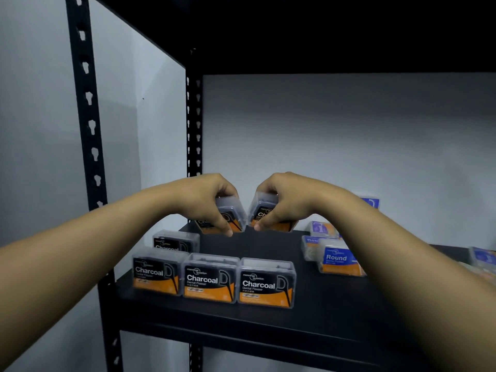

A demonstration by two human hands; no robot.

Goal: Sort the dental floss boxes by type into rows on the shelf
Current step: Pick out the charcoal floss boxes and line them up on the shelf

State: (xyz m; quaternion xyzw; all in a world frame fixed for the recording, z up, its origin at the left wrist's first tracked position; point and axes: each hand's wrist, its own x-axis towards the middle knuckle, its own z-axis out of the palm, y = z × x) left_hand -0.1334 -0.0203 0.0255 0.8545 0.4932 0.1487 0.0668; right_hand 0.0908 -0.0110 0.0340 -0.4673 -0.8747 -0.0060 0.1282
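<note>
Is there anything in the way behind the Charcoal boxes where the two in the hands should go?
Nothing visible. The black shelf is bare beside the rear black-and-orange Charcoal box, below both held boxes.

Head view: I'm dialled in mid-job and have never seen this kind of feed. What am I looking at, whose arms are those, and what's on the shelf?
There is no machine here. One camera sits on a person's head and looks forward and down, so the two bare arms are theirs. The left hand and right hand each grip a Charcoal box, left held box and right held box, above the black shelf. Three Charcoal boxes stand in a front row, with a fourth behind the leftmost. The blue Round boxes sit in a loose group to the right.
</note>
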